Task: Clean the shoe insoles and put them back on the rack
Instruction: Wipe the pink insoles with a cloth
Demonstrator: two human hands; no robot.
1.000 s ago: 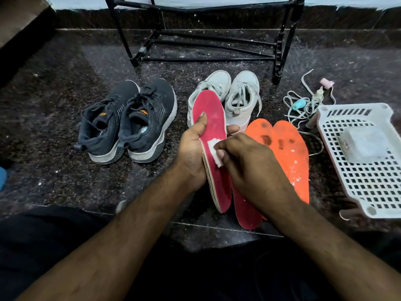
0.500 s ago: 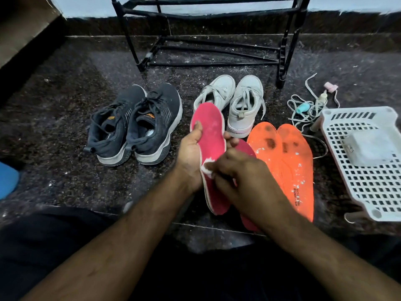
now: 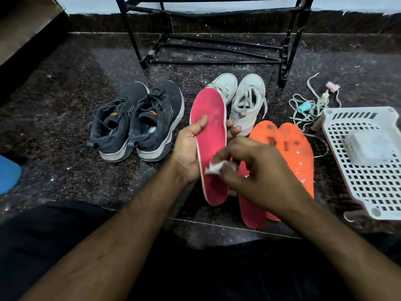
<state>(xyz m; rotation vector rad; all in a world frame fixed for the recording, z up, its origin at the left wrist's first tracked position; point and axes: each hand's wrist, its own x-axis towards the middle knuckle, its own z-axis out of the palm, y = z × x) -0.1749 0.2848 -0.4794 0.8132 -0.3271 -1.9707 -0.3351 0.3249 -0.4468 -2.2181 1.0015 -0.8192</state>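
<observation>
Two hands: both are working on one pink insole (image 3: 209,135)
Left hand (image 3: 191,148): is gripping the insole by its edges, thumb on the pink face, fingertips showing past the far edge
Right hand (image 3: 256,170): is pinching a small white wipe (image 3: 213,168) against the insole, blurred by motion
Change: the wipe is travelling from mid-insole a second ago toward the heel end; the insole is tilting to face upward more squarely
Meaning: the wiping stroke is progressing down this insole; cleaning of it is likely unfinished
Remaining items: second pink insole (image 3: 252,211) and two stained orange insoles (image 3: 293,148) are lying on the floor
Rack (image 3: 217,31): is standing behind the shoes, holding no insoles
</observation>
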